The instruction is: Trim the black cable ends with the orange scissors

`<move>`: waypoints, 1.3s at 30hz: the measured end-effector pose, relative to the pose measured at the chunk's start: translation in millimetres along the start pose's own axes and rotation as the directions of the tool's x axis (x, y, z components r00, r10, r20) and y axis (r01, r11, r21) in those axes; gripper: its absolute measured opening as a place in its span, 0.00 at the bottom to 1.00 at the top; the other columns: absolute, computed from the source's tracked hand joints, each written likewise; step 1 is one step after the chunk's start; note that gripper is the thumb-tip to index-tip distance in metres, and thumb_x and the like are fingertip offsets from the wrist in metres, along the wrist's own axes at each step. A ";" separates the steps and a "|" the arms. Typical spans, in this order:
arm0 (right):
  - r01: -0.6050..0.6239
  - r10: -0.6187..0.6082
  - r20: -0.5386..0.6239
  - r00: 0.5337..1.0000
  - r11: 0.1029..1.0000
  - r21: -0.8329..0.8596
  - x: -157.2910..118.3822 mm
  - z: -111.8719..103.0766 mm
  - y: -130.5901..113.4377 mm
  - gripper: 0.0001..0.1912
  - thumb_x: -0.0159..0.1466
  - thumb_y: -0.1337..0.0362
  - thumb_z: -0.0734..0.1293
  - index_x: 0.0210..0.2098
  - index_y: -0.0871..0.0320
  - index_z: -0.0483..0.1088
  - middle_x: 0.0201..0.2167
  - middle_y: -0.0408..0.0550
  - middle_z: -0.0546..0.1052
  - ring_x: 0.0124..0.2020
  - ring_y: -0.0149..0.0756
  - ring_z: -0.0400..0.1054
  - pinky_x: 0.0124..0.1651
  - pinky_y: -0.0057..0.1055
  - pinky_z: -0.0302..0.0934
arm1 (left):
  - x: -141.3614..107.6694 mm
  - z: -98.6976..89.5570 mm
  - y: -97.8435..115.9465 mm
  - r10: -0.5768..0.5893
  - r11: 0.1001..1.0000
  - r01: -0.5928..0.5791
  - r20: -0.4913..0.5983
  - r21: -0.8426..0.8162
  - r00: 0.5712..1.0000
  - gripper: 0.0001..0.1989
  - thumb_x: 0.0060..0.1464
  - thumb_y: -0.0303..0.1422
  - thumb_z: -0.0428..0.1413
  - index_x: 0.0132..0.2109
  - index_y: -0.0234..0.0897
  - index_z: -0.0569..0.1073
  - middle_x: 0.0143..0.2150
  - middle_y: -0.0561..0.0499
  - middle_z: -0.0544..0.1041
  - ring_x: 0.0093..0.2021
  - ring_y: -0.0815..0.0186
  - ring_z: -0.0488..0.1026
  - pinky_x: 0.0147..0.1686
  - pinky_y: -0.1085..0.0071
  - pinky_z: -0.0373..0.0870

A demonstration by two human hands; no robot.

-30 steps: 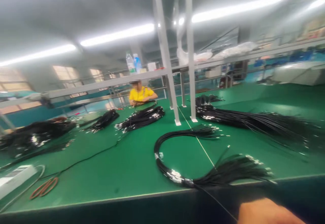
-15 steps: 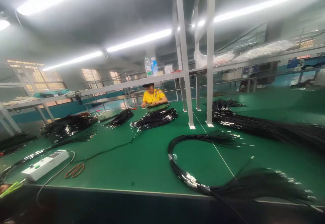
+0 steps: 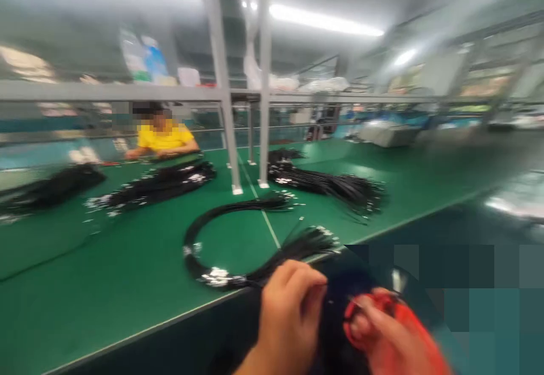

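My left hand (image 3: 291, 307) is raised in front of the table's near edge, thumb and fingers pinched together. Whatever sits in that pinch is too small and blurred to name. To its right, my right hand (image 3: 393, 332) is closed around what look like red-handled scissors (image 3: 351, 324); a red loop shows at the fingers, and motion smears the rest. Just beyond my left hand, a curved bundle of black cables (image 3: 193, 228) with silvery ends lies on the green table (image 3: 140, 261). Its fanned end reaches close behind my fingers.
More black cable bundles (image 3: 161, 185) lie further back and at the right (image 3: 331, 185). White metal posts (image 3: 264, 80) rise from the table and carry a shelf (image 3: 106, 92) with bottles (image 3: 155, 60). A person in a yellow top (image 3: 165, 137) sits across the table.
The view has swung to the right, so the cables and posts appear further left. Both my hands have come into view at the lower right, the right one with the red-handled scissors.
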State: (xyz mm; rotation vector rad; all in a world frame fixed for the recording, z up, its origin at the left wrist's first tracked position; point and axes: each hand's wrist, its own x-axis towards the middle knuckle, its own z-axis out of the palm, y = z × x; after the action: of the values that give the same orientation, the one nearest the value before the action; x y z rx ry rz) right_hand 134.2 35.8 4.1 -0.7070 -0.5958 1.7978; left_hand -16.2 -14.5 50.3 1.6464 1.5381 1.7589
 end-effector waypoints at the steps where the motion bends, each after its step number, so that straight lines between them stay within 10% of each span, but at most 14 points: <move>1: 0.019 -0.019 -0.026 0.999 1.000 -0.016 -7.2 11.4 -2.4 0.15 0.44 0.70 0.77 0.29 0.51 0.73 0.23 0.41 0.77 0.22 0.38 0.72 0.22 0.32 0.69 | 1.5 -5.6 1.1 0.195 0.973 -0.194 0.002 0.123 0.981 0.10 0.54 0.22 0.53 0.35 0.41 0.75 0.30 0.50 0.74 0.30 0.65 0.70 0.31 0.70 0.66; 4: 0.034 -0.036 -0.054 0.998 0.999 -0.030 -18.7 43.0 -5.0 0.13 0.48 0.65 0.76 0.31 0.55 0.71 0.24 0.41 0.75 0.22 0.32 0.69 0.26 0.29 0.67 | 4.0 -14.3 -4.5 0.513 0.792 -0.530 0.140 0.303 0.847 0.11 0.53 0.20 0.53 0.39 0.39 0.74 0.28 0.50 0.74 0.28 0.67 0.70 0.29 0.72 0.66; 7: 0.055 -0.057 -0.062 0.996 0.998 -0.038 -22.6 57.2 -5.2 0.15 0.46 0.65 0.77 0.30 0.56 0.70 0.23 0.41 0.75 0.23 0.34 0.68 0.27 0.31 0.65 | 3.0 -14.0 -12.0 0.595 0.678 -0.634 0.229 0.372 0.770 0.12 0.55 0.22 0.52 0.46 0.37 0.72 0.29 0.49 0.76 0.29 0.66 0.72 0.31 0.69 0.66; 17: 0.068 -0.064 -0.075 0.995 0.997 0.048 -23.6 59.8 9.3 0.16 0.46 0.65 0.77 0.31 0.56 0.68 0.23 0.39 0.74 0.21 0.30 0.66 0.26 0.28 0.62 | 6.4 -12.1 -18.8 0.622 0.584 -0.665 0.270 0.465 0.735 0.10 0.54 0.23 0.54 0.43 0.35 0.74 0.29 0.48 0.76 0.30 0.65 0.72 0.32 0.68 0.66; 20: 0.103 -0.100 -0.066 0.993 0.993 0.050 -25.0 62.2 8.2 0.15 0.46 0.65 0.76 0.30 0.56 0.68 0.22 0.39 0.74 0.19 0.31 0.67 0.24 0.27 0.62 | 7.1 -14.5 -17.5 0.509 0.711 -0.528 0.178 0.465 0.842 0.09 0.54 0.22 0.53 0.38 0.39 0.74 0.31 0.49 0.76 0.30 0.65 0.72 0.32 0.69 0.66; 23: 0.122 -0.117 -0.083 0.990 0.991 0.056 -25.6 62.3 7.4 0.15 0.47 0.66 0.76 0.30 0.56 0.68 0.22 0.40 0.75 0.19 0.30 0.67 0.24 0.25 0.62 | 5.6 -14.7 -14.6 0.149 0.956 -0.190 0.189 0.223 0.971 0.08 0.56 0.26 0.52 0.38 0.40 0.74 0.33 0.49 0.77 0.32 0.64 0.74 0.32 0.71 0.69; 28: 0.095 -0.093 -0.097 0.991 0.995 0.011 -26.4 60.5 8.6 0.14 0.48 0.65 0.75 0.32 0.57 0.69 0.21 0.39 0.73 0.18 0.26 0.63 0.24 0.23 0.60 | -2.2 -5.7 -16.7 -0.258 0.904 0.371 0.424 -0.210 0.868 0.04 0.53 0.33 0.57 0.33 0.38 0.75 0.27 0.52 0.77 0.29 0.65 0.73 0.31 0.74 0.68; 39: 0.213 -0.238 -0.169 0.956 0.965 -0.154 -28.2 69.3 5.8 0.13 0.50 0.67 0.73 0.33 0.55 0.68 0.21 0.38 0.73 0.16 0.24 0.60 0.19 0.20 0.55 | -2.3 -4.8 -18.6 -0.405 0.712 0.580 0.443 -0.397 0.800 0.08 0.46 0.36 0.64 0.28 0.35 0.77 0.25 0.52 0.78 0.27 0.68 0.71 0.31 0.75 0.66</move>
State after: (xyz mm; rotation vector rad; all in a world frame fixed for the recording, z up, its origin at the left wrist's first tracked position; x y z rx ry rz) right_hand 88.4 3.0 53.7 -0.8526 -0.6486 1.4715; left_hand -27.6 -11.4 35.0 1.0434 1.0816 1.3471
